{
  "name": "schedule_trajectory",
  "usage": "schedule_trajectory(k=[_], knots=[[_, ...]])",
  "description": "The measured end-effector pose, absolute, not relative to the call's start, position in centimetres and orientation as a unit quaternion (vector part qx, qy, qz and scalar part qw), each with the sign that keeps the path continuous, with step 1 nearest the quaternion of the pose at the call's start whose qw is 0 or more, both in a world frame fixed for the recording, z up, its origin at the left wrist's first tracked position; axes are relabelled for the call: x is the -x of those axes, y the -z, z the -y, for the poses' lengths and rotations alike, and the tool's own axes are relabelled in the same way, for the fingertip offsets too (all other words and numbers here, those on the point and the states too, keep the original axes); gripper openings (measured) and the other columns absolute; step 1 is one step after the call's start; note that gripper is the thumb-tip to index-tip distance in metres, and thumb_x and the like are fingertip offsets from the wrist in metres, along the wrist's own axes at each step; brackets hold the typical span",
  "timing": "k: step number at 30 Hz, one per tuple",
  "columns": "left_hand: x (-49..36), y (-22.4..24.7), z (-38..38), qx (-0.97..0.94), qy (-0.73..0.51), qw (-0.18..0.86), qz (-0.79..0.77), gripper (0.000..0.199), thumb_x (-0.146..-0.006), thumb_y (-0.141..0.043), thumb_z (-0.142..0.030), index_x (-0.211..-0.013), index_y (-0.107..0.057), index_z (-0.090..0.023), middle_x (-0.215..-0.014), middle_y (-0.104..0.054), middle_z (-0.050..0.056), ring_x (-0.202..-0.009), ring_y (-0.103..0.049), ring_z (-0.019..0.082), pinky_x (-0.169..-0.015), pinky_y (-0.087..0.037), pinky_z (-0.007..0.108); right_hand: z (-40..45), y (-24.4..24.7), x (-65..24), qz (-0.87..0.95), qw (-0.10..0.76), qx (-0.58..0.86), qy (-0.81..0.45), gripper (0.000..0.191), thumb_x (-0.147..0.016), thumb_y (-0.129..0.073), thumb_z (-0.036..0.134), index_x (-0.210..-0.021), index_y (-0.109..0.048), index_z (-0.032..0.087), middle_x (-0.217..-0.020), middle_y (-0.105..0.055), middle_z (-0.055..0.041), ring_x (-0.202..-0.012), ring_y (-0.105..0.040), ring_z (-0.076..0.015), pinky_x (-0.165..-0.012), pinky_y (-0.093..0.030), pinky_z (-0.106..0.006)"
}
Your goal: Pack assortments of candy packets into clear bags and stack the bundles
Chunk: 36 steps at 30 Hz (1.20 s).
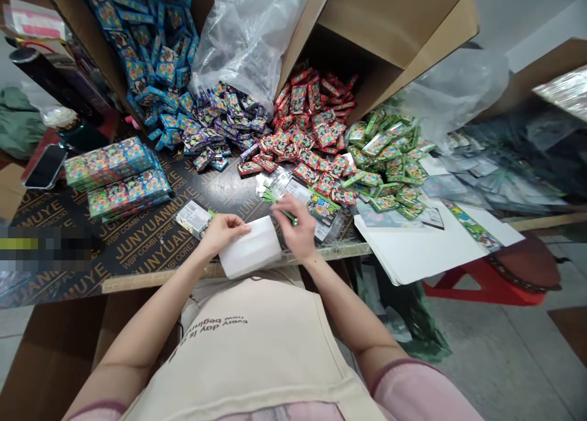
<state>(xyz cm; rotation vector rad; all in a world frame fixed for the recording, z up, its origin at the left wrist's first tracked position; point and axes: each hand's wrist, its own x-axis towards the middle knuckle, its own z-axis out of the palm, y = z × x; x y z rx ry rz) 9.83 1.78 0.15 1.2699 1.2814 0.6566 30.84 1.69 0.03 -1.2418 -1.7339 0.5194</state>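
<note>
Head view: open cardboard box (pixel 389 24) spills red packets (pixel 312 118) just beyond the hands (pixel 222 234) (pixel 293 225).

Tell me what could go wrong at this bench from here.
The white foam block under the left hand appears to jut past the front edge of the plywood board, so it could tip off. The right hand, pinching a green strip, works beside loose red packets; a brush could scatter them. Those packets already touch the green packets, so the kinds could get mixed.
</note>
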Motion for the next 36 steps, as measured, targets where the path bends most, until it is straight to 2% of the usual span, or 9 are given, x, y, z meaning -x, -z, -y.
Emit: schedule_trajectory(k=[4,7,11,15,19,22,24,28,36], knots=[[-11.8,2.7,-5.5,-0.638,-0.206,0.441,-0.597,0.021,-0.073,-0.070,-0.033,-0.069,-0.068,-0.013,-0.061,-0.064,0.001,-0.057,-0.055,0.013,-0.058,-0.041,0.025,-4.8,3.1,-34.5,0.690,0.318,0.632,-0.152,0.080,-0.079,-0.068,0.027,-0.150,-0.030,0.025,-0.155,-0.027,-0.0174,-0.138,-0.036,-0.0384,-0.108,-0.032,-0.060],[-13.7,4.4,-7.6,-0.660,-0.187,0.379,-0.621,0.015,-0.072,-0.073,-0.027,-0.066,-0.068,-0.014,-0.063,-0.065,0.004,-0.068,-0.060,0.019,-0.073,-0.043,0.034,-5.6,4.8,-35.9,0.709,0.270,0.639,-0.128,0.079,-0.082,-0.060,0.020,-0.152,-0.024,0.026,-0.159,-0.013,-0.0185,-0.139,-0.034,-0.0392,-0.106,-0.036,-0.058],[-15.1,5.3,-8.3,-0.693,-0.176,0.302,-0.631,0.013,-0.071,-0.077,-0.023,-0.081,-0.071,-0.016,-0.084,-0.070,0.010,-0.096,-0.061,0.029,-0.096,-0.035,0.046,-5.0,5.5,-34.6,0.720,0.339,0.599,-0.090,0.082,-0.086,-0.059,0.026,-0.154,-0.014,0.029,-0.159,-0.012,-0.0148,-0.144,-0.026,-0.0347,-0.110,-0.037,-0.052],[-11.7,4.6,-7.9,-0.702,-0.173,0.241,-0.647,0.039,-0.076,-0.074,-0.030,-0.113,-0.066,-0.019,-0.113,-0.066,0.013,-0.115,-0.054,0.031,-0.103,-0.031,0.048,-4.4,6.9,-32.2,0.788,0.277,0.539,-0.111,0.074,-0.087,-0.058,0.025,-0.152,-0.023,0.031,-0.160,-0.012,-0.0145,-0.138,-0.037,-0.0370,-0.104,-0.042,-0.054],[-3.8,3.5,-5.9,-0.756,-0.118,0.224,-0.604,0.028,-0.085,-0.063,-0.042,-0.103,-0.068,-0.021,-0.111,-0.067,0.008,-0.114,-0.056,0.026,-0.113,-0.021,0.052,-4.6,7.3,-31.4,0.788,0.297,0.530,-0.099,0.078,-0.087,-0.062,0.036,-0.153,-0.022,0.024,-0.157,-0.022,-0.0207,-0.136,-0.041,-0.0375,-0.104,-0.042,-0.056],[0.8,3.3,-3.7,-0.785,-0.075,0.223,-0.573,0.048,-0.076,-0.070,-0.053,-0.115,-0.065,-0.024,-0.126,-0.061,0.009,-0.126,-0.049,0.029,-0.116,-0.010,0.059,-4.9,6.0,-31.3,0.764,0.358,0.531,-0.081,0.082,-0.087,-0.061,0.045,-0.154,-0.018,0.023,-0.152,-0.035,-0.0197,-0.138,-0.039,-0.0361,-0.106,-0.039,-0.058],[2.2,3.3,-2.4,-0.756,-0.083,0.175,-0.625,0.067,-0.070,-0.074,-0.054,-0.127,-0.057,-0.023,-0.136,-0.053,0.014,-0.131,-0.044,0.033,-0.115,-0.018,0.057,-4.9,4.8,-30.9,0.752,0.387,0.526,-0.088,0.080,-0.088,-0.060,0.043,-0.153,-0.018,0.025,-0.147,-0.044,-0.0174,-0.133,-0.046,-0.0335,-0.104,-0.041,-0.056],[2.7,3.8,-1.0,-0.593,-0.112,0.103,-0.791,0.082,-0.073,-0.073,-0.050,-0.139,-0.044,-0.012,-0.122,-0.059,0.021,-0.118,-0.055,0.037,-0.097,-0.044,0.050,-3.9,4.1,-29.1,0.751,0.419,0.492,-0.135,0.078,-0.089,-0.060,0.034,-0.154,-0.016,0.028,-0.146,-0.045,-0.0149,-0.123,-0.055,-0.0291,-0.100,-0.047,-0.050],[2.5,6.1,1.2,-0.475,-0.314,0.230,-0.789,0.030,-0.070,-0.073,-0.030,-0.097,-0.072,-0.015,-0.095,-0.068,0.012,-0.086,-0.065,0.026,-0.087,-0.051,0.042,-0.1,7.2,-23.6,0.910,0.208,0.302,-0.192,0.095,-0.085,-0.061,0.011,-0.155,-0.001,0.035,-0.162,0.003,-0.0209,-0.129,-0.052,-0.0335,-0.108,-0.031,-0.061]])
